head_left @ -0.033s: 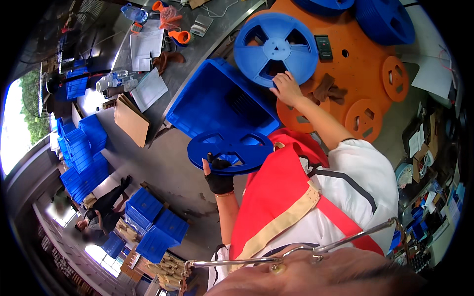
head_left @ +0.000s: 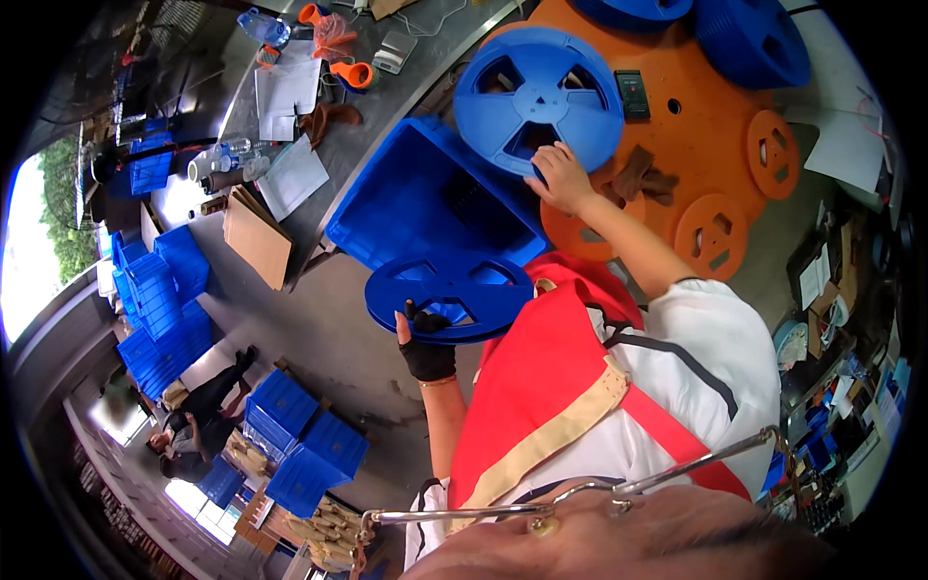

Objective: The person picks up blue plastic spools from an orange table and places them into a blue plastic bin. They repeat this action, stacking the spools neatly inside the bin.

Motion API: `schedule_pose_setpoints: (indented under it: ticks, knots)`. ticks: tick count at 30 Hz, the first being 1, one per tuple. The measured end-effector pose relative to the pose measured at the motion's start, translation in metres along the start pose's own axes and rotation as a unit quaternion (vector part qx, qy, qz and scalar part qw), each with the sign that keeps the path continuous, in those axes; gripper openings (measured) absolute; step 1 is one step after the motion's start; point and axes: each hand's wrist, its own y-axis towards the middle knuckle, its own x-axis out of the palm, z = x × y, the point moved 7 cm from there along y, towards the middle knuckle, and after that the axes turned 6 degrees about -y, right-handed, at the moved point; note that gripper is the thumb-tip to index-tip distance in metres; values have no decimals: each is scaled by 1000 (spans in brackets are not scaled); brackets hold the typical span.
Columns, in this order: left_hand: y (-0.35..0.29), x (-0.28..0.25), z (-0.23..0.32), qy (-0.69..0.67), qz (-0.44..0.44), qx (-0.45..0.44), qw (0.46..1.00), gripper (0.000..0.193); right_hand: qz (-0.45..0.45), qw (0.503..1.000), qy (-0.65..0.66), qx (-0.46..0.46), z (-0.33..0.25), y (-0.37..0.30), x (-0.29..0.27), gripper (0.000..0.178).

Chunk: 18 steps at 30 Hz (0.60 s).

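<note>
My left hand [head_left: 425, 350], in a black fingerless glove, grips the edge of a dark blue reel [head_left: 387, 282] held flat near my body, with the thumb outside its rim. A lighter blue reel [head_left: 537, 100] with wide cut-outs lies tilted at the top middle. My right hand [head_left: 561, 179] is bare and closed on the near rim of that reel, beside one cut-out; part of its grip is hidden. Between the two reels stands a deep blue plastic crate [head_left: 372, 188]. An orange table with round lobes [head_left: 677, 145] is under and beside the lighter reel.
A small black device [head_left: 632, 95] and a brown glove-like cloth [head_left: 638, 174] lie on the orange table. More blue reels [head_left: 749, 43] are stacked at its far side. A metal bench [head_left: 425, 72] with papers and bottles stands left. Blue crates [head_left: 300, 425] and a person [head_left: 198, 435] are farther off.
The lighter blue reel has shifted slightly left and nearer, with my right hand on it. The dark reel in my left hand has risen very slightly.
</note>
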Motion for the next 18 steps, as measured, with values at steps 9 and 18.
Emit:
schedule_pose_setpoints:
  ticks: [9,18]
  knots:
    - [9,33,-5,16,-68,-7,998,51,212,515,690,463,31,-34,-84,55]
    - [0,60,-16,3,-183,-26,983,56,118,529,707,454,0,-40,-58,50]
